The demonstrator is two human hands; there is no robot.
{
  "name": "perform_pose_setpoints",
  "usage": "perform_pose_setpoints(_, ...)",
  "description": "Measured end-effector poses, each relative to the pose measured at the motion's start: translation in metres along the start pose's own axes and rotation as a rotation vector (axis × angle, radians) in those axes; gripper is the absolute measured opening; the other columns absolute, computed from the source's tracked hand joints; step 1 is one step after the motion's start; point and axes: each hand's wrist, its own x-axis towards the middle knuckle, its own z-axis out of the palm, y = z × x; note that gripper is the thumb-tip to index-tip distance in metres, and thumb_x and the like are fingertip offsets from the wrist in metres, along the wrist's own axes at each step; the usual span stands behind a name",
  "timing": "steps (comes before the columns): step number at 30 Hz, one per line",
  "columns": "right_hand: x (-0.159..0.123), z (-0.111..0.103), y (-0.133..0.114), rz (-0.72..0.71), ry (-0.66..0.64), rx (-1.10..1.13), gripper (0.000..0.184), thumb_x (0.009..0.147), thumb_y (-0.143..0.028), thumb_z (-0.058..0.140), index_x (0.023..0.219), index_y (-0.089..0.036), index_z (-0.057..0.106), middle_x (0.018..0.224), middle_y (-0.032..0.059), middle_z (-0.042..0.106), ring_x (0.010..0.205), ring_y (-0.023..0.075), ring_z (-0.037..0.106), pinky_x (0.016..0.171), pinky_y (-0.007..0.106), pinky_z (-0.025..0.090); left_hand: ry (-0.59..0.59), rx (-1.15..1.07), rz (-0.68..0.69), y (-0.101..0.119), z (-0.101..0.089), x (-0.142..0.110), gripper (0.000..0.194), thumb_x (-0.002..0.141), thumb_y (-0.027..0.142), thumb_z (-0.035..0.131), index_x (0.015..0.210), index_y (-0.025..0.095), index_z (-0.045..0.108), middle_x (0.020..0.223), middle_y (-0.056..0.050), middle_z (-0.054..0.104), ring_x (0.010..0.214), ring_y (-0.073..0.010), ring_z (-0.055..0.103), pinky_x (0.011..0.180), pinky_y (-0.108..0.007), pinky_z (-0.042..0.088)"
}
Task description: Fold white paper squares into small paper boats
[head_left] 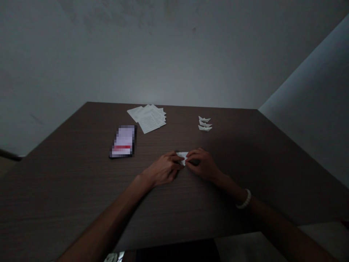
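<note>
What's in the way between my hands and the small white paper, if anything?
Nothing visible: your left hand and right hand both touch the small white paper. The phone lies apart, off to the left.

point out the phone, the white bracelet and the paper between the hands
Smartphone [124, 141], head view: middle of its screen.
White bracelet [249, 197], head view: right side of its band.
Paper [182, 154], head view: its visible upper part.

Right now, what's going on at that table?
A person's left hand and right hand both have fingers on a small white paper at the table. Three folded paper boats sit beyond the right hand. Loose printed sheets and a phone with a lit screen lie further left.
</note>
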Motion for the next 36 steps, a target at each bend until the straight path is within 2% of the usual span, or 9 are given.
perform_pose_setpoints(10,0.002,0.002,-0.004,0.056,0.010,-0.024,0.012,0.069,-0.015,0.075,0.076,-0.021,0.068,0.086,0.0043,0.071,0.079,0.0194,0.064,0.079,0.037,0.046,0.031,-0.050,-0.005,-0.001,0.001,0.000,0.032,0.082,0.007,0.046,0.097,0.020,0.071,0.108,-0.005,0.069,0.097,-0.0215,0.057,0.090,-0.037,0.047)
perform_pose_setpoints(16,0.003,0.001,-0.004,0.062,0.008,-0.005,0.014,0.069,-0.016,0.075,0.080,-0.020,0.068,0.087,0.0042,0.072,0.081,0.0196,0.065,0.080,0.036,0.044,0.110,-0.127,-0.021,-0.009,0.008,-0.001,0.039,0.078,0.004,0.043,0.105,0.016,0.069,0.108,-0.006,0.071,0.098,-0.0207,0.060,0.092,-0.038,0.048)
perform_pose_setpoints(21,0.003,0.000,-0.005,0.068,0.002,0.014,0.018,0.068,-0.015,0.075,0.084,-0.020,0.068,0.088,0.0048,0.072,0.082,0.0202,0.066,0.082,0.037,0.044,0.126,-0.122,-0.015,-0.011,0.011,-0.001,0.037,0.078,0.004,0.045,0.103,0.015,0.070,0.108,-0.006,0.071,0.100,-0.0217,0.059,0.091,-0.038,0.049)
perform_pose_setpoints(26,0.001,0.001,-0.004,0.094,0.027,0.029,0.022,0.067,-0.015,0.073,0.087,-0.021,0.067,0.091,0.0053,0.071,0.084,0.0210,0.065,0.082,0.038,0.046,0.101,-0.071,-0.003,-0.007,0.008,-0.002,0.036,0.080,0.005,0.046,0.105,0.016,0.069,0.113,-0.007,0.068,0.100,-0.0219,0.058,0.089,-0.038,0.050)
perform_pose_setpoints(36,0.000,0.002,0.000,0.093,0.065,0.037,0.031,0.066,-0.015,0.073,0.096,-0.020,0.066,0.100,0.0081,0.067,0.092,0.0224,0.064,0.084,0.038,0.050,-0.005,0.072,-0.011,0.000,0.003,-0.002,0.028,0.084,0.012,0.049,0.105,0.016,0.068,0.112,-0.011,0.063,0.105,-0.0237,0.056,0.093,-0.040,0.049)
